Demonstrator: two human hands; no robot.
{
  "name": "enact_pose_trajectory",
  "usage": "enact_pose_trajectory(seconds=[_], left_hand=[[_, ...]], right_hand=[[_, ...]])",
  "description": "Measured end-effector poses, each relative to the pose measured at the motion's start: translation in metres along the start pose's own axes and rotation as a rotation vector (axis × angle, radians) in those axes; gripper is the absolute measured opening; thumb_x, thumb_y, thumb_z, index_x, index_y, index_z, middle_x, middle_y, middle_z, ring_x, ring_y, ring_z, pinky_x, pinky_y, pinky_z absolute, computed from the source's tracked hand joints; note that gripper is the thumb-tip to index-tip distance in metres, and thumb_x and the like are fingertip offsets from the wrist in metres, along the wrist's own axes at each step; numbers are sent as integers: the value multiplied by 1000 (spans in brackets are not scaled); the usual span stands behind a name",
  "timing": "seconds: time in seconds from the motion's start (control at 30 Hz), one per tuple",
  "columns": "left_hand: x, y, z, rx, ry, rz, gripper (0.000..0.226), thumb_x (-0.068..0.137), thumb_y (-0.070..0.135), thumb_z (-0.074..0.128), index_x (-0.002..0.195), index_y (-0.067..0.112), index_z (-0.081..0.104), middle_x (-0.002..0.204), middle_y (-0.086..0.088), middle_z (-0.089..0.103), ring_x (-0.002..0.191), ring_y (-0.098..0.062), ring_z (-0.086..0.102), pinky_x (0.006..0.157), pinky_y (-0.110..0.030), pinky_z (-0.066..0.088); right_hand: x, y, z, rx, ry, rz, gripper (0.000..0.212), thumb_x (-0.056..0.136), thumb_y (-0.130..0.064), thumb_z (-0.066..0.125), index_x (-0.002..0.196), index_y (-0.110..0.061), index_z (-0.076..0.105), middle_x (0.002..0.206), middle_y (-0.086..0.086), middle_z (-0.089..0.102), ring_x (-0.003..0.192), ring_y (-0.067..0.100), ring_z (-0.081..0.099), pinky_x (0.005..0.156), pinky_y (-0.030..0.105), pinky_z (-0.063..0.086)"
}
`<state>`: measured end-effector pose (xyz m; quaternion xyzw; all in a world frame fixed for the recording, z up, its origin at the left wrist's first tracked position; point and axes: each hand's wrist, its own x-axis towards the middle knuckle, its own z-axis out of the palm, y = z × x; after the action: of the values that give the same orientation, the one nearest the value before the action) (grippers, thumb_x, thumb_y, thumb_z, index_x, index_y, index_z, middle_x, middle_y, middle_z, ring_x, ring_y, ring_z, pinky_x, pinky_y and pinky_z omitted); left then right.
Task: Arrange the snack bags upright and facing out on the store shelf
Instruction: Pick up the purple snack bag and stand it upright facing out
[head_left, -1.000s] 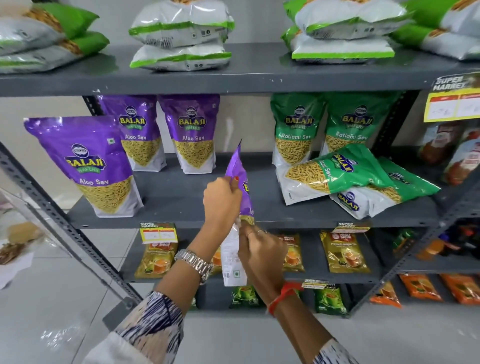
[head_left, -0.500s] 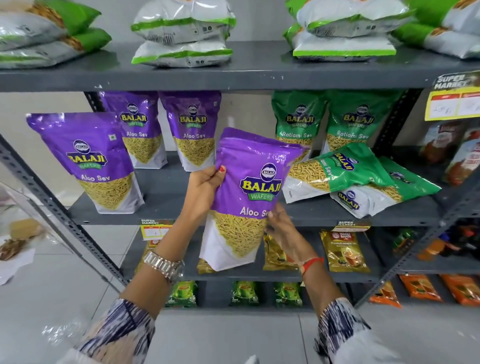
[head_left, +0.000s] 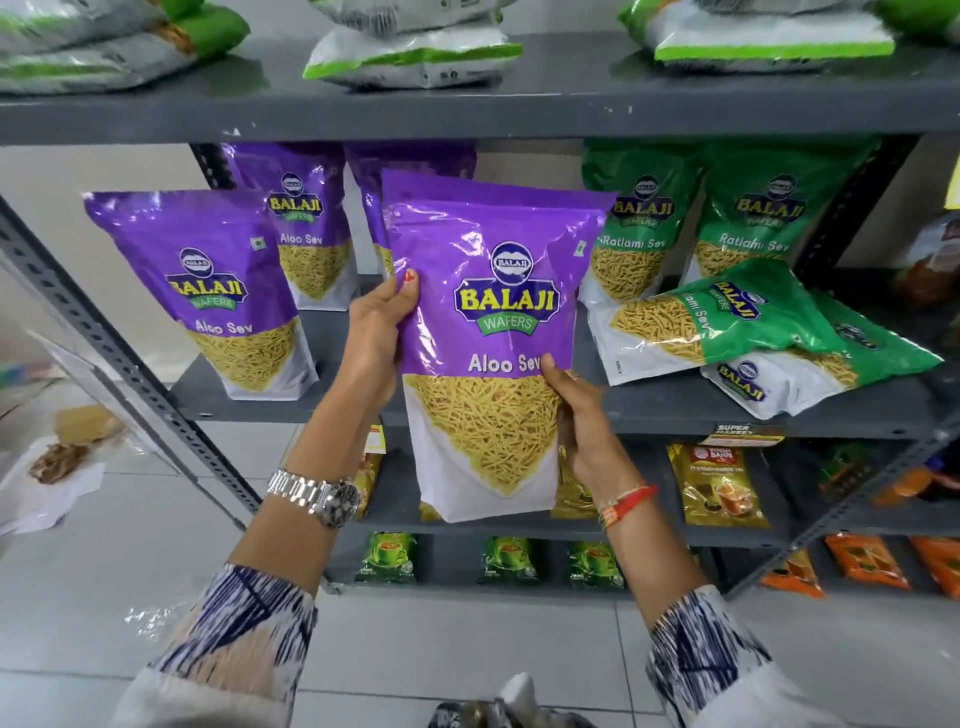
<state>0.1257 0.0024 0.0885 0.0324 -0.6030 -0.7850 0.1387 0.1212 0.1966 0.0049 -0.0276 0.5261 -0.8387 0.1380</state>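
Observation:
I hold a purple Aloo Sev bag (head_left: 493, 291) upright, its front toward me, in the air before the middle shelf (head_left: 675, 405). My left hand (head_left: 376, 338) grips its left edge and my right hand (head_left: 582, 415) its lower right edge. Two purple Aloo Sev bags (head_left: 218, 291) (head_left: 306, 228) stand upright on the shelf to the left; a third is mostly hidden behind the held bag. Two green Ratlami Sev bags (head_left: 634, 228) (head_left: 763, 218) stand at the right back. In front of them two green bags (head_left: 711, 322) (head_left: 810, 374) lie flat on the shelf.
White and green bags (head_left: 415, 57) lie flat on the top shelf. Small tea packets (head_left: 717, 483) and orange packets (head_left: 862, 561) fill the lower shelves. A slanted grey shelf post (head_left: 104, 338) runs down the left. Papers and packets (head_left: 62, 457) lie on the tiled floor at left.
The purple bag turned from edge-on to front-facing and rose in front of the middle shelf. My hands shifted to its left and right edges; the view moved closer.

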Motion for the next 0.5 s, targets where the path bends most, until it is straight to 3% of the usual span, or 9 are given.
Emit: enact_pose_trajectory(seconds=[0.1, 0.17, 0.23, 0.3, 0.4, 0.5], left_hand=[[2, -14, -15, 51, 30, -16, 18, 93, 25, 46, 99, 19, 62, 74, 14, 75, 67, -2, 69, 60, -18, 54], [3, -25, -31, 131, 41, -31, 26, 93, 28, 45, 116, 22, 56, 91, 13, 73, 74, 2, 68, 64, -17, 55], [1, -38, -47, 205, 34, -69, 41, 92, 26, 47, 132, 18, 42, 112, 2, 64, 77, 6, 66, 68, -15, 54], [-3, -50, -63, 299, -16, -110, 49, 87, 14, 56, 132, 13, 37, 119, -6, 58, 78, 7, 66, 68, -12, 53], [2, -59, -85, 454, -178, -104, 79, 64, 6, 79, 128, 17, 34, 123, 3, 53, 110, -3, 56, 81, -11, 48], [23, -58, -98, 492, -172, -47, 88, 61, -9, 76, 130, 12, 25, 114, 13, 46, 107, 3, 46, 82, -4, 44]], right_hand=[[11, 14, 12, 25, 93, 36, 66, 60, -42, 81, 109, -2, 64, 114, 22, 68, 106, 37, 65, 95, 50, 51], [23, 23, 19, 43, 114, 53, 59, 57, -42, 83, 102, -7, 69, 107, 19, 71, 99, 36, 67, 93, 52, 52], [36, 30, 27, 83, 140, 34, 46, 60, -39, 81, 96, -11, 72, 101, 15, 73, 94, 33, 69, 91, 50, 53], [53, 34, 38, 111, 159, 2, 40, 63, -35, 80, 93, -11, 71, 93, 11, 75, 89, 29, 70, 87, 46, 55], [75, 36, 62, 101, 125, -75, 25, 74, -25, 73, 94, -10, 68, 78, 2, 76, 75, 20, 71, 74, 35, 57], [92, 44, 81, 80, 86, -112, 29, 74, -27, 72, 96, -9, 65, 76, -2, 76, 73, 16, 71, 66, 31, 57]])
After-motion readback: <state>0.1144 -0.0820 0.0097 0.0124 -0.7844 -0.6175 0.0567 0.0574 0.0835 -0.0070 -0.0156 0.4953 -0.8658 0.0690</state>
